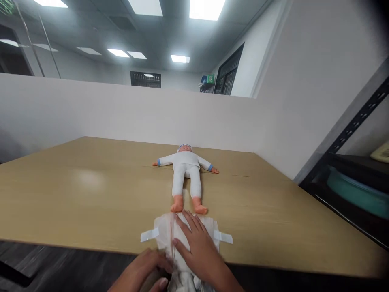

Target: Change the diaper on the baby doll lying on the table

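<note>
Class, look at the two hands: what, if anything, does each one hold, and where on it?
The right hand lies flat on the diaper, pressing its middle. The left hand grips the diaper's near end at the table edge.

**Materials and finishes**

Under my right hand (197,243): diaper (185,235), thin crinkled white material, soft matt sheen, with smooth white tape tabs. Doll (186,174): matt white cloth suit; feet smooth orange plastic. Table (91,194): tan wood-look top, smooth, faintly glossy under the ceiling lights.

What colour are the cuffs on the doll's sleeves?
Blue, on the doll in the head view.
</note>
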The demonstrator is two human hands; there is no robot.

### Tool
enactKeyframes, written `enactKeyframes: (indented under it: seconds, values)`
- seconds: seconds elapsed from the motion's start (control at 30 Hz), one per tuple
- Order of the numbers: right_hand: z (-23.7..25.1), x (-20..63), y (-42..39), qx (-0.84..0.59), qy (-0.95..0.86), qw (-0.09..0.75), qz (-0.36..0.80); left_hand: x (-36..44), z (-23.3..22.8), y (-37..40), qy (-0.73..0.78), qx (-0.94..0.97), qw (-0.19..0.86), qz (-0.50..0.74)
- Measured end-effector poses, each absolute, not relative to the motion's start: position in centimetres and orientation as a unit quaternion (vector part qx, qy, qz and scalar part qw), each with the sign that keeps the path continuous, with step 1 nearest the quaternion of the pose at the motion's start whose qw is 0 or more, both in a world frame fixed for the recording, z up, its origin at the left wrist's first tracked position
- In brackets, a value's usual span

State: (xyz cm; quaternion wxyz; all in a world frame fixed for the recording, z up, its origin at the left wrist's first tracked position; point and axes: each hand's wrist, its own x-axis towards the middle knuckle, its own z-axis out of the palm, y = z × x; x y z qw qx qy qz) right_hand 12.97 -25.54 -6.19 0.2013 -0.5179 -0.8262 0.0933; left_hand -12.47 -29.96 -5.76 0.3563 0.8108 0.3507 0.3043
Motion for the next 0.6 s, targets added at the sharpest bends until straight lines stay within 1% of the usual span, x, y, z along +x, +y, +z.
enactKeyframes:
  seconds: [0.07, 0.13, 0.23, 0.3, 0.43, 0.5, 0.6]
  values:
    - [-6.5, 13.1, -25.4, -0.518, -0.826, 0.204, 0.092, -12.9, -3.3, -26.2, 0.324, 0.846, 0.299, 0.301]
    - [-6.5, 13.1, -25.3, -0.52, -0.825, 0.201, 0.093, -12.5, -1.9, -21.6, 0.312, 0.884, 0.199, 0.287]
    - [-6.7, 13.2, -25.0, -0.517, -0.827, 0.199, 0.091, -10.2, -2.1, -14.6, 0.291, 0.931, 0.055, 0.214]
    - [-7.2, 13.3, -24.8, -0.51, -0.832, 0.202, 0.08, -8.1, -2.8, -10.9, 0.272, 0.949, -0.007, 0.16]
    - [-9.8, 14.2, -23.7, -0.483, -0.85, 0.207, 0.034, -4.3, -3.3, -6.6, 0.186, 0.978, -0.065, 0.064]
    - [-11.7, 14.8, -22.8, -0.466, -0.859, 0.213, 0.003, -3.2, -3.1, -5.6, 0.137, 0.986, -0.081, 0.047]
    - [-14.5, 15.8, -21.6, -0.44, -0.866, 0.236, -0.03, -2.6, -2.5, -4.5, 0.071, 0.992, -0.086, 0.052]
